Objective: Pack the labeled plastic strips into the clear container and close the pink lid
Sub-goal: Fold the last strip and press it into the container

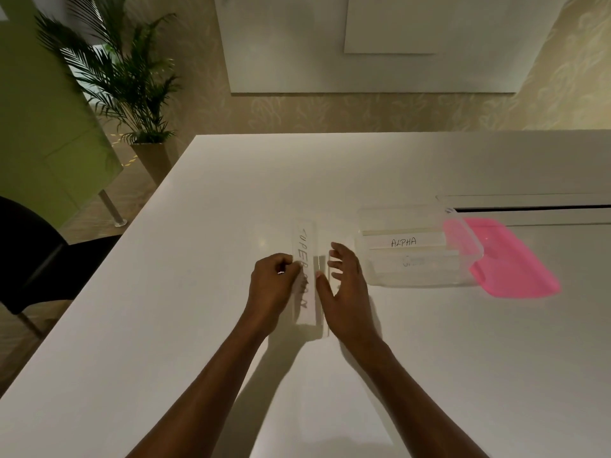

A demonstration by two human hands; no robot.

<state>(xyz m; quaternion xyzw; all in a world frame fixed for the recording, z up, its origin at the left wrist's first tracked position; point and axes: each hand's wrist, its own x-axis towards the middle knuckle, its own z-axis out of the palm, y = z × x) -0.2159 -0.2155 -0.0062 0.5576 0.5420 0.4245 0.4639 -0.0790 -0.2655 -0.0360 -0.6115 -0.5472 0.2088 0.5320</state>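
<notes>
1 head view: our left hand [274, 285] curls on the labeled strip's [304, 241] left edge, likely to lift it off the table [429, 358]. Our right hand [347, 292], fingers spread and holding nothing, flanks the other edge. Just right, the clear container [363, 226] holds the ALPHA strip [403, 242], with the pink lid [515, 259] off beside it.

White surface [396, 166] fills the lower frame, with a dark slot [529, 208] near its right edge. Beyond the far edge: beige patterned wall [330, 114] with white panels [363, 44]. Off the far-left corner: potted palm [125, 77] and green panel [43, 127]. Black chair [29, 252] at the left edge. Light is dim and warm.
</notes>
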